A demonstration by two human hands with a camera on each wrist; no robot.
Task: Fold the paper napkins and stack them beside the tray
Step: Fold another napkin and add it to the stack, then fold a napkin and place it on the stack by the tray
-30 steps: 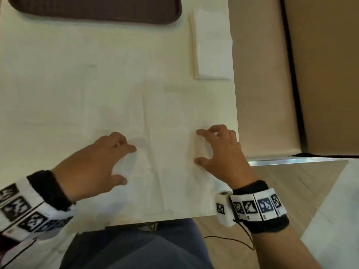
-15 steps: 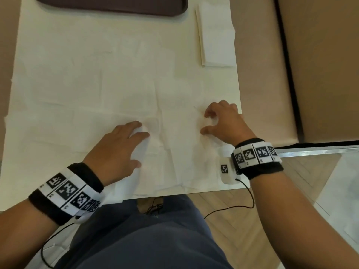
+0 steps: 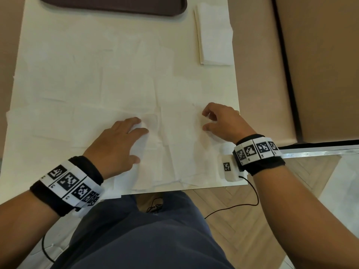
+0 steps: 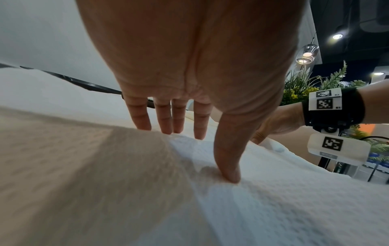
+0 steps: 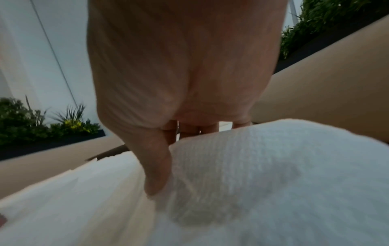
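Both hands are on the unfolded napkin (image 3: 171, 144) at the near edge of the desk (image 3: 58, 55), about 6 o'clock in the head view. Left hand (image 3: 114, 146) lies flat, fingers straight, thumb (image 4: 228, 159) pressing into the paper; grip is apart, nothing held. Right hand (image 3: 223, 123) sits at the napkin's 3 o'clock edge with fingers curled and thumb tucked against a raised hump of paper; it looks like a pinch on that edge, but the wrist view is blurred, so that's a judgement.

More napkin sheets (image 3: 77, 105) are spread across the desk toward 9 o'clock. 1 folded stack (image 3: 214, 35) sits at 1 o'clock, just beside the dark tray (image 3: 116, 6) at 12 o'clock.

Step in hand looks like starting a fold on the near napkin. To do it well:
- keep the left palm flat as an anchor so the thin sheet doesn't slide
- lift only the top layer at the right edge; the sheets overlap and 2 could come up together
- carry the edge over to meet the opposite edge, align corners before creasing
- press the crease with straight fingers, lightly, since tissue tears easily
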